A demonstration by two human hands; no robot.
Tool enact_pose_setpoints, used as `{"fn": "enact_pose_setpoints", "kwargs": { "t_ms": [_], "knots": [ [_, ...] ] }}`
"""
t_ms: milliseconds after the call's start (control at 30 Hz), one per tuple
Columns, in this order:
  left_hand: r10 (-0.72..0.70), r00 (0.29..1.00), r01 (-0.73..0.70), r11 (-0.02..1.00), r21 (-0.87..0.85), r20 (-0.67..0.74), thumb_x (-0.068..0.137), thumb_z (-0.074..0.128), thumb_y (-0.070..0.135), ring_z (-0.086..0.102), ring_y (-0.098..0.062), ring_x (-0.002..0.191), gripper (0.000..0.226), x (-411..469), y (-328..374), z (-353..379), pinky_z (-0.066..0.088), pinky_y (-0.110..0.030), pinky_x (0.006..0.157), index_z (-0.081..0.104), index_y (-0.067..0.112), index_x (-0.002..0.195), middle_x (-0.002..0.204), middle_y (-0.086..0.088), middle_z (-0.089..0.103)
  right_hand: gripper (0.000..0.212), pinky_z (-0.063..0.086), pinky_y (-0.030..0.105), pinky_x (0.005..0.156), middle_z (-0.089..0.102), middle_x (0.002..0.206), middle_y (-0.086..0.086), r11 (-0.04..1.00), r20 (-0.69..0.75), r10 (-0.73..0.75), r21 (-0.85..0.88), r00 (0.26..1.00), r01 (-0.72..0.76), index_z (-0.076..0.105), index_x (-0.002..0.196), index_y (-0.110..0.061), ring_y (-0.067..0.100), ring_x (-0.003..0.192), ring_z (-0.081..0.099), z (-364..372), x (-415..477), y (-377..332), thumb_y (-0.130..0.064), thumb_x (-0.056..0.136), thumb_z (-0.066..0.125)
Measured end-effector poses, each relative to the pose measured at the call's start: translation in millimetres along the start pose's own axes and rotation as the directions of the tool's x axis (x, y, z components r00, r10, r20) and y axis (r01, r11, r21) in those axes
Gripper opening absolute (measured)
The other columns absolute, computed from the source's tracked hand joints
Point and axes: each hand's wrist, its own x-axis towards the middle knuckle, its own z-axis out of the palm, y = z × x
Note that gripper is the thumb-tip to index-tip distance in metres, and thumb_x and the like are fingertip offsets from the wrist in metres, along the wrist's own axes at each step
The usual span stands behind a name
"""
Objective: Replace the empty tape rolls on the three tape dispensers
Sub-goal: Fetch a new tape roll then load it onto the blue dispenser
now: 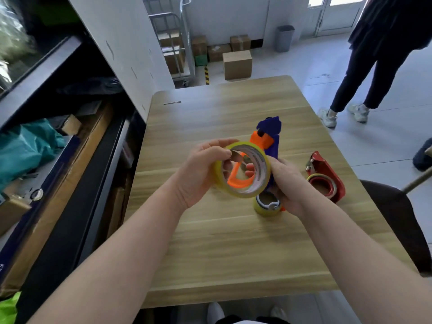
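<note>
Two bare hands meet above the middle of the wooden table [210, 242], seen from the head camera. The left hand [198, 174] grips a yellowish tape roll [243, 169] by its left rim, thumb on the outer face and fingertips curled inside the core. The right hand [287, 183] is closed around the blue-and-orange tape dispenser [268, 139], which stands tilted behind the roll; its orange frame shows through the roll's open centre, and its blue head points toward the table's far edge. Just below the roll, on the table, a smaller tape roll [266, 204] sits against the right hand's palm side. To the right of the hands, near the table's right edge, a red tape dispenser [327, 176] lies with a roll inside it. Beyond the table's far right corner a person [378, 57] in dark clothes stands on the floor.
</note>
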Motion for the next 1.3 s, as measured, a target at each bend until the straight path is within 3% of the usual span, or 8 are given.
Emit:
{"fn": "enact_pose_setpoints", "kwargs": {
  "t_ms": [133, 233, 300, 500, 667, 867, 1033, 1300],
  "knots": [
    [0.041, 0.997, -0.034, 0.993, 0.112, -0.060, 0.074, 0.047, 0.020, 0.064, -0.012, 0.080, 0.050, 2, -4, 5, 0.051, -0.019, 0.061, 0.063, 0.001, 0.117, 0.099, -0.011, 0.070, 0.072, 0.053, 0.040, 0.093, 0.071, 0.117, 0.017, 0.994, 0.069, 0.000, 0.107, 0.998, -0.008, 0.061, 0.125, -0.005, 0.026, 0.097, 0.066, -10, -10, 1, -0.057, 0.076, 0.063],
    [0.051, 0.997, -0.041, 0.988, 0.151, -0.056, 0.078, 0.048, 0.023, 0.063, -0.023, 0.109, 0.052, 4, -5, 6, 0.052, -0.039, 0.087, 0.061, 0.001, 0.123, 0.119, -0.016, 0.067, 0.094, 0.055, 0.037, 0.089, 0.068, 0.118, 0.022, 0.996, 0.122, -0.002, 0.094, 0.993, -0.009, 0.061, 0.124, -0.002, 0.027, 0.096, 0.065, -13, -17, 0, -0.066, 0.055, 0.064],
    [0.050, 0.998, -0.045, 0.991, 0.129, -0.040, 0.081, 0.048, 0.020, 0.063, -0.027, 0.112, 0.052, 4, -2, 7, 0.050, -0.050, 0.092, 0.058, -0.004, 0.126, 0.122, -0.021, 0.065, 0.101, 0.055, 0.037, 0.087, 0.066, 0.119, 0.025, 0.993, 0.167, -0.025, 0.119, 0.986, 0.005, 0.059, 0.127, -0.001, 0.028, 0.096, 0.063, -17, -18, 2, -0.067, 0.050, 0.066],
    [0.021, 0.999, -0.014, 0.984, 0.177, -0.039, 0.081, 0.051, 0.015, 0.066, -0.029, 0.103, 0.049, 2, 0, 4, 0.055, -0.051, 0.084, 0.057, -0.005, 0.125, 0.113, -0.020, 0.067, 0.099, 0.058, 0.027, 0.069, 0.068, 0.104, 0.015, 0.993, 0.255, -0.055, 0.113, 0.965, 0.026, 0.056, 0.129, 0.004, 0.018, 0.075, 0.068, -30, -18, 5, -0.059, 0.054, 0.070],
    [0.042, 0.998, -0.024, 0.949, 0.314, -0.051, 0.082, 0.058, 0.016, 0.065, -0.027, 0.100, 0.040, 2, 0, 10, 0.056, -0.048, 0.083, 0.061, 0.007, 0.121, 0.111, -0.017, 0.068, 0.102, 0.060, 0.032, 0.080, 0.067, 0.120, 0.022, 0.975, 0.325, -0.086, 0.224, 0.942, 0.012, 0.057, 0.130, 0.002, 0.027, 0.098, 0.068, -31, -19, 8, -0.059, 0.051, 0.077],
    [0.041, 0.984, 0.001, 0.973, 0.232, -0.176, 0.079, 0.062, 0.023, 0.065, -0.028, 0.104, 0.047, 0, -7, 9, 0.050, -0.058, 0.091, 0.059, 0.008, 0.124, 0.121, -0.020, 0.065, 0.061, 0.053, 0.037, 0.092, 0.069, 0.118, 0.021, 0.987, 0.294, -0.095, 0.150, 0.951, 0.052, 0.060, 0.126, 0.000, 0.027, 0.101, 0.065, -30, -20, 1, -0.025, 0.072, 0.074],
    [0.005, 0.974, 0.047, 0.974, 0.219, -0.228, 0.094, 0.061, 0.020, 0.065, -0.035, 0.097, 0.031, -2, -16, 8, 0.052, -0.060, 0.090, 0.061, 0.006, 0.121, 0.114, -0.021, 0.069, 0.062, 0.054, 0.035, 0.090, 0.071, 0.116, 0.017, 0.984, 0.266, -0.122, 0.155, 0.956, 0.083, 0.057, 0.129, 0.001, 0.026, 0.102, 0.067, -34, -16, -2, -0.020, 0.073, 0.076],
    [-0.076, 0.987, 0.101, 0.979, 0.177, -0.144, 0.095, 0.059, 0.019, 0.065, -0.035, 0.099, 0.038, -6, -20, 0, 0.049, -0.060, 0.095, 0.055, 0.003, 0.129, 0.119, -0.024, 0.066, 0.066, 0.047, 0.046, 0.103, 0.065, 0.124, 0.023, 0.994, 0.279, -0.069, 0.096, 0.958, 0.044, 0.057, 0.129, -0.002, 0.031, 0.104, 0.063, -36, -21, 3, -0.020, 0.069, 0.077]
  ]
}}
